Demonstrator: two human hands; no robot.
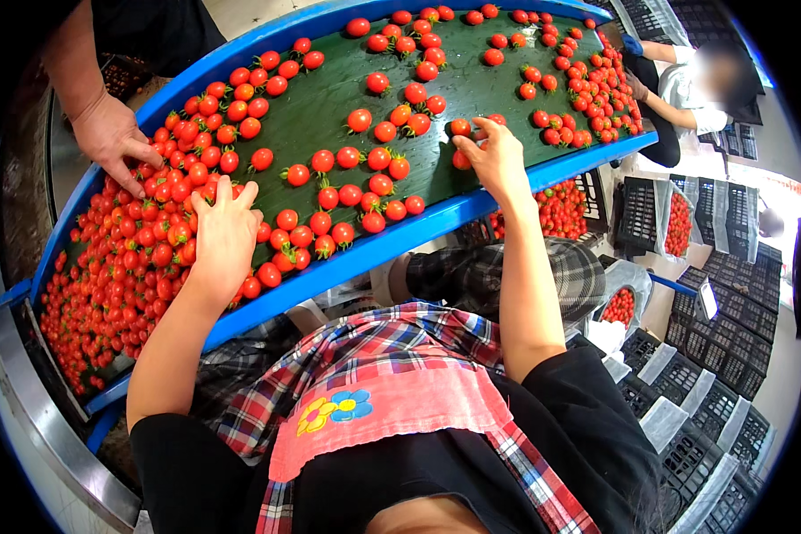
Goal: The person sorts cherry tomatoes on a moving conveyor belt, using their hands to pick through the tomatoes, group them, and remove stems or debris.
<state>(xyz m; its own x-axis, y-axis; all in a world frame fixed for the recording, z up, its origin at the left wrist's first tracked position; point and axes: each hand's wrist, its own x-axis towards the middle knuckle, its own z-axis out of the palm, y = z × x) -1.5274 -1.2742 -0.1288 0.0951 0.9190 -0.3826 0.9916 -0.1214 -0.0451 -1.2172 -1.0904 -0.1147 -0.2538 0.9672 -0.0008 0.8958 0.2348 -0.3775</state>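
Observation:
Cherry tomatoes, many with green calyxes, lie on a dark green belt [320,100] between raised blue edges. A dense heap of cherry tomatoes [127,247] covers the belt's left end. My left hand [227,227] rests on the right side of this heap with its fingers spread; whether a tomato is under the palm is hidden. Over the right half of the belt is my right hand [497,157], thumb and forefinger curved around a gap. Single cherry tomatoes [460,127] lie at its fingertips, partly covered by the hand; its grip cannot be made out.
A co-worker's hand [117,143] reaches into the heap from the far left. Another person [691,87] sits at the belt's right end, gloved hands by the tomatoes. Below the blue edge [434,223] stands a crate of tomatoes [561,210]. Stacked black crates [721,314] fill the right side.

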